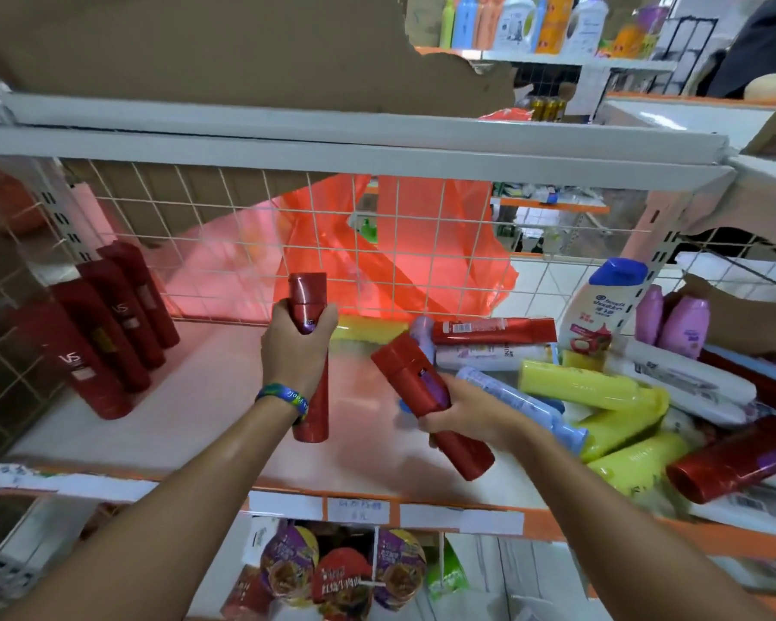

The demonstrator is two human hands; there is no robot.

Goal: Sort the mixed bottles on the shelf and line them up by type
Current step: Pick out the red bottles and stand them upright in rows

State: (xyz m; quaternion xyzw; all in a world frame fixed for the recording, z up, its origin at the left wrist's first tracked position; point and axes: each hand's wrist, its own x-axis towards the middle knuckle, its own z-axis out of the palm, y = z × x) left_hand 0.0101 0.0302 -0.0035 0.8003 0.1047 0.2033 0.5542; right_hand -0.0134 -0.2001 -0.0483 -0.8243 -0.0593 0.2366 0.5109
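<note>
My left hand (297, 347) grips a red bottle (308, 298) upright above the middle of the shelf (207, 410). My right hand (467, 407) grips a second red bottle (406, 374), tilted with its cap up and to the left. A row of several red bottles (95, 351) stands lined up at the shelf's left end. On the right lies a mixed heap: yellow bottles (579, 385), white bottles (489, 357), a light blue bottle (511, 398) and more red ones (731, 463). A white bottle with a blue cap (601, 307) stands behind the heap.
A wire mesh back panel (243, 226) closes the shelf, with a red plastic bag (404, 262) behind it. A white upper shelf (332, 145) hangs close overhead. Pink bottles (682, 324) stand at the far right. Instant noodle bowls (346, 571) sit on the shelf below.
</note>
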